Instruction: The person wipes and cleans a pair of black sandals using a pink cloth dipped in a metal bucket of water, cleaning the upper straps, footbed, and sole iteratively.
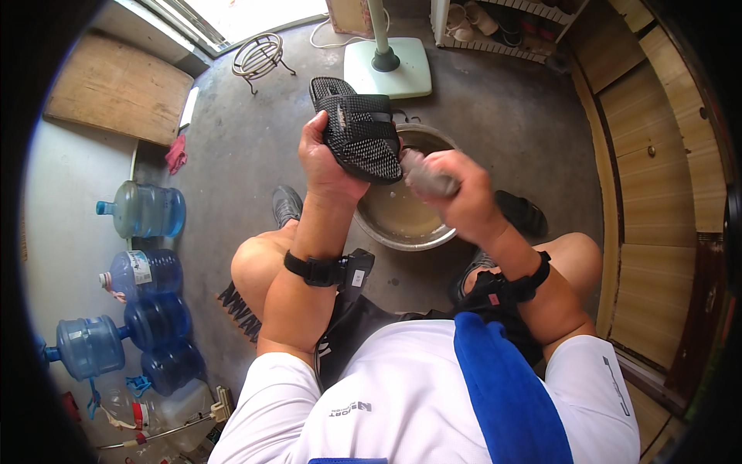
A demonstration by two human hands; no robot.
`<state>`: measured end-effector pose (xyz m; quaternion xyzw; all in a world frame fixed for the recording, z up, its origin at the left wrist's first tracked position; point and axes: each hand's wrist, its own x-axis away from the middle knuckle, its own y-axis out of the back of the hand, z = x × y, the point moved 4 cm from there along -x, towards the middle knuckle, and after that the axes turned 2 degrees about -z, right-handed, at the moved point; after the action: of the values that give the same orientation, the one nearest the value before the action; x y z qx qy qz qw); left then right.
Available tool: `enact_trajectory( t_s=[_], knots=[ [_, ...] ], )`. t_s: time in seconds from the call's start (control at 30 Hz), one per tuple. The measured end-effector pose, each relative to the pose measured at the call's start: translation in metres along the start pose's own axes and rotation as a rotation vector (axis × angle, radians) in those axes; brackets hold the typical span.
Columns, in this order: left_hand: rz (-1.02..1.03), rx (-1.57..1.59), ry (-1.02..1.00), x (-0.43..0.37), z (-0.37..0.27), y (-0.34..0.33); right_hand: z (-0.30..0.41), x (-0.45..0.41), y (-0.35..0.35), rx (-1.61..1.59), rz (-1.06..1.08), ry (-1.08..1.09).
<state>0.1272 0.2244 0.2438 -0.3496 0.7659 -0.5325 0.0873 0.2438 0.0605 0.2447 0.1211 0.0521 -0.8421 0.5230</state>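
Note:
My left hand (333, 159) grips a black slide sandal (362, 136) with a woven-textured strap, its sole tilted in the air over the left rim of a metal basin (379, 235). In my right hand (472, 188) is a grey-brown object (435, 177), blurred by motion; it could be a brush, but its kind is unclear. Its far end is close to the sandal's right edge, and contact cannot be made out. Cloudy water (406, 211) fills the bottom of the basin. A second black slide sandal (522, 213) lies on the floor to the basin's right.
Ahead stands a pale green pedestal base (414, 81), with a wire plant stand (259, 58) to its left. A shoe rack (493, 46) is at the back right. Several water jugs (149, 209) line the left wall, below a wooden board (119, 87). Wooden cabinets (649, 151) flank the right.

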Motion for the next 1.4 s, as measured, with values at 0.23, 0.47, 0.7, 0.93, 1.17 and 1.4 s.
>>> enact_trajectory(
  t_s=[0.23,0.47,0.7,0.93,1.17,1.4],
  knots=[
    [-0.065,-0.004,-0.062,-0.005,0.002,0.013,0.031,-0.017,0.035,-0.792,-0.154,-0.238],
    [-0.092,0.052,-0.044,-0.001,0.013,0.009,0.031,0.011,-0.027,0.613,0.145,0.414],
    [-0.105,-0.034,0.030,-0.002,0.041,0.015,0.003,0.017,-0.033,0.791,0.219,0.332],
    [-0.194,-0.031,0.057,-0.009,0.050,0.025,0.002,0.006,-0.046,1.075,0.309,0.146],
    [-0.253,-0.101,0.012,-0.001,0.035,0.008,0.014,0.015,-0.044,0.844,0.243,0.175],
    [-0.223,-0.135,0.083,-0.011,0.043,0.031,0.004,0.011,-0.028,0.465,0.332,0.134]
  ],
)
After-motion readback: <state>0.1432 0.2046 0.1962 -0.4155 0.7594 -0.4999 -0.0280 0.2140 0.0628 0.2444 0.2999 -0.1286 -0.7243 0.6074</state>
